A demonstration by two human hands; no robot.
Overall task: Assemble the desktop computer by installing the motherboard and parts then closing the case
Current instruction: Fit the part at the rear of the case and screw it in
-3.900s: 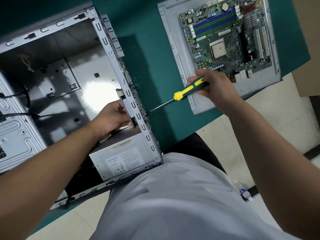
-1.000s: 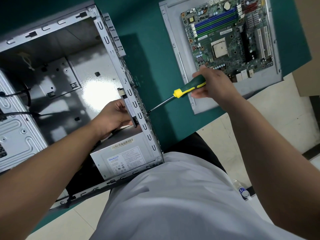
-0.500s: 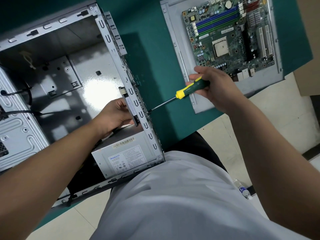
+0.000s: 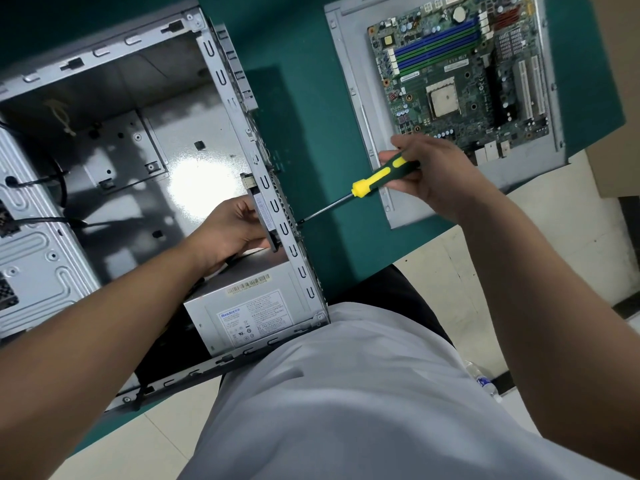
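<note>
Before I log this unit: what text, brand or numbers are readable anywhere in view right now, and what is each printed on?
"Huntkey", blue brand on the white label of the power supply; a guess, since it is small and tilted.
Fine print on that label: too small to read.
Barcode sticker on the power supply: digits blurred.
Strip label on the part held by the left hand: unreadable.
Motherboard stickers and markings: too small.

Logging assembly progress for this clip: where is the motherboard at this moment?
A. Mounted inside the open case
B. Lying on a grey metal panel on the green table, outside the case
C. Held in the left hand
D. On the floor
B: the motherboard lies flat on the grey metal panel on the green table, to the right of the open case, whose floor shows no board.
</note>
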